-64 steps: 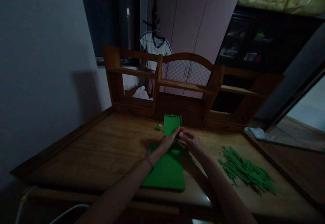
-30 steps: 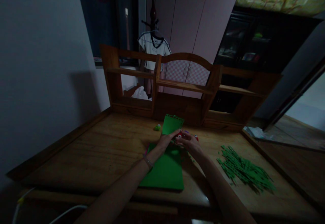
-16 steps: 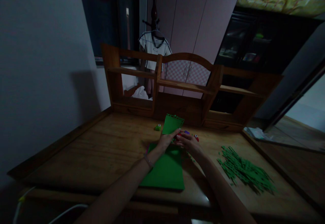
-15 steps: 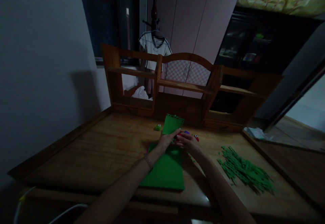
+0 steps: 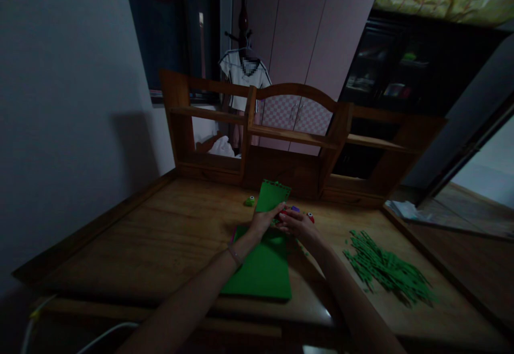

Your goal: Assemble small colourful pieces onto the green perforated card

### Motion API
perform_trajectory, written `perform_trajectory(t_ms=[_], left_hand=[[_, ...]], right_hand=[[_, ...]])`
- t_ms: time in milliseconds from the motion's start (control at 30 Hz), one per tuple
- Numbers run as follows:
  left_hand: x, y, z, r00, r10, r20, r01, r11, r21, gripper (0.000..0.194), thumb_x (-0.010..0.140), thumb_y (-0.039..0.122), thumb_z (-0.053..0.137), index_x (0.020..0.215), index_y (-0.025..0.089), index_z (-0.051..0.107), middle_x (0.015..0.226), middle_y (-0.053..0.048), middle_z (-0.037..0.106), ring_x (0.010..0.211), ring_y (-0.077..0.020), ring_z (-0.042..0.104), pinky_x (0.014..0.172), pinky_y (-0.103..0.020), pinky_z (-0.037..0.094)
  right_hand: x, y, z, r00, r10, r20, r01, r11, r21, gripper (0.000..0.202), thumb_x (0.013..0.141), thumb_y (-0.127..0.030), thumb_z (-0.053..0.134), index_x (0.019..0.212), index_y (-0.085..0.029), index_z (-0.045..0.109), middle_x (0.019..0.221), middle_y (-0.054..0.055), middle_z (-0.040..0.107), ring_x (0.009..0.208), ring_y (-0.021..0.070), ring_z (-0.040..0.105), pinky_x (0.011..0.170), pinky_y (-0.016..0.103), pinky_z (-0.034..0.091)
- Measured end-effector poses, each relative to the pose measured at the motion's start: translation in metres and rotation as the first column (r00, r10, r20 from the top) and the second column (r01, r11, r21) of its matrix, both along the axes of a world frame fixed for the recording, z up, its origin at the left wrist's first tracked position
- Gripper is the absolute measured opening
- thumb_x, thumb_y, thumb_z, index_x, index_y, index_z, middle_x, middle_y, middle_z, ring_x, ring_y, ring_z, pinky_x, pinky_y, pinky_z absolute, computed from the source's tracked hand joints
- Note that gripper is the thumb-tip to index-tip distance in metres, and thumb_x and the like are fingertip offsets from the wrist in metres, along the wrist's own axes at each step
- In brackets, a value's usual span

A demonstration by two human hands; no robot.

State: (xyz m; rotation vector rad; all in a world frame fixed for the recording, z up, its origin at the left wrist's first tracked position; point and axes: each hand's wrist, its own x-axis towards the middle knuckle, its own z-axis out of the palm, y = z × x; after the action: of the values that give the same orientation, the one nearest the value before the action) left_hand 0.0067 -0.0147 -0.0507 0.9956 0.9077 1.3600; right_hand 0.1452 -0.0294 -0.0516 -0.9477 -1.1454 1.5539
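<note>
My left hand (image 5: pixel 265 221) is closed on a green sheet (image 5: pixel 270 196), which stands tilted up from the hand and has a row of small notches or holes along its far edge. Right beside it, the fingers of my right hand (image 5: pixel 295 222) pinch a small red object (image 5: pixel 282 214) at the sheet's side; the fingers hide most of it. Under my wrists lies a larger stack of green sheets (image 5: pixel 265 271). A small green figure with an eye (image 5: pixel 249 201) sits left of the held sheet. To the right are a purple piece (image 5: pixel 295 209) and a red piece with an eye (image 5: pixel 310 217).
A loose heap of thin green strips (image 5: pixel 387 265) lies on the right of the wooden desk (image 5: pixel 160 225). Small green scraps are scattered near my right wrist. A wooden shelf unit (image 5: pixel 295 135) stands along the desk's back edge, and a wall rises on the left.
</note>
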Motion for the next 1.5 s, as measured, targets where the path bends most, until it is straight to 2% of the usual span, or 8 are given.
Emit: perform_trajectory(t_ms=[200,467,700,933,1067,1300,1400,1500], left_hand=[[-0.001,-0.001,-0.001,0.997,-0.074,-0.001,0.073,0.995,-0.064,0.05,0.061,0.05,0.072,0.093,0.012,0.07,0.087,-0.011,0.07,0.063,-0.0178,0.064,0.052,-0.026,0.051],[-0.001,0.005,-0.008,0.998,-0.054,0.016,0.056,0.994,-0.091,0.052,0.06,0.052,0.072,0.093,0.011,0.071,0.088,-0.011,0.07,0.067,-0.0177,0.065,0.053,-0.024,0.05],[-0.003,0.006,-0.007,0.995,-0.035,0.091,0.043,0.996,-0.077,0.052,0.061,0.047,0.073,0.099,0.012,0.069,0.094,-0.013,0.07,0.072,-0.0203,0.066,0.057,-0.027,0.052],[-0.004,0.023,-0.02,0.986,0.081,0.146,-0.067,0.993,-0.099,0.049,0.061,0.049,0.072,0.09,0.01,0.069,0.09,-0.013,0.07,0.073,-0.0214,0.066,0.064,-0.03,0.053],[-0.004,0.022,-0.022,0.99,0.02,0.136,-0.005,0.994,-0.108,0.049,0.062,0.049,0.071,0.093,0.011,0.069,0.089,-0.013,0.07,0.07,-0.0205,0.066,0.063,-0.03,0.052],[-0.004,0.015,-0.015,0.998,-0.002,-0.056,-0.004,0.995,-0.103,0.047,0.065,0.054,0.067,0.088,0.013,0.07,0.08,-0.009,0.071,0.063,-0.0179,0.063,0.06,-0.028,0.046],[-0.004,0.006,-0.009,0.986,-0.008,-0.169,0.009,1.0,0.006,0.047,0.074,0.06,0.054,0.071,0.016,0.07,0.063,-0.006,0.067,0.052,-0.0159,0.058,0.055,-0.027,0.043],[-0.006,-0.009,-0.001,0.931,0.063,-0.36,0.013,0.978,0.206,0.059,0.082,0.06,0.04,0.043,0.018,0.056,0.039,-0.003,0.051,0.041,-0.0131,0.049,0.052,-0.025,0.039]], right_hand=[[-0.003,-0.006,0.002,0.991,0.065,0.113,-0.07,0.997,0.037,0.033,0.064,-0.034,0.077,0.088,-0.014,0.067,0.082,0.006,0.069,0.073,0.0162,0.066,0.073,0.028,0.052],[-0.008,-0.008,0.0,0.988,0.085,0.129,-0.093,0.994,0.053,0.033,0.066,-0.036,0.075,0.088,-0.014,0.066,0.08,0.006,0.068,0.07,0.0158,0.065,0.071,0.029,0.052],[-0.001,-0.005,0.003,0.985,-0.028,0.169,-0.003,0.983,0.183,0.037,0.069,-0.036,0.072,0.101,-0.019,0.063,0.093,0.006,0.067,0.078,0.0173,0.065,0.073,0.03,0.052],[-0.004,-0.007,0.012,0.961,-0.217,0.174,0.086,0.825,0.558,0.045,0.067,-0.027,0.074,0.107,-0.025,0.054,0.112,0.005,0.061,0.102,0.0199,0.059,0.089,0.036,0.047],[-0.008,-0.014,0.019,0.947,-0.268,0.178,0.096,0.764,0.638,0.045,0.073,-0.024,0.068,0.113,-0.026,0.048,0.117,0.006,0.057,0.109,0.0202,0.055,0.091,0.036,0.047],[-0.01,-0.02,0.022,0.869,-0.406,0.281,0.081,0.679,0.729,0.046,0.078,-0.019,0.059,0.121,-0.025,0.044,0.122,0.007,0.054,0.111,0.0197,0.053,0.092,0.036,0.046],[-0.01,-0.02,0.022,0.828,-0.457,0.326,0.085,0.676,0.732,0.045,0.078,-0.02,0.057,0.121,-0.024,0.045,0.122,0.007,0.054,0.107,0.0197,0.055,0.091,0.036,0.046],[-0.01,-0.021,0.022,0.795,-0.505,0.335,0.106,0.661,0.743,0.044,0.078,-0.021,0.056,0.121,-0.024,0.046,0.121,0.007,0.054,0.105,0.0201,0.055,0.09,0.036,0.046]])
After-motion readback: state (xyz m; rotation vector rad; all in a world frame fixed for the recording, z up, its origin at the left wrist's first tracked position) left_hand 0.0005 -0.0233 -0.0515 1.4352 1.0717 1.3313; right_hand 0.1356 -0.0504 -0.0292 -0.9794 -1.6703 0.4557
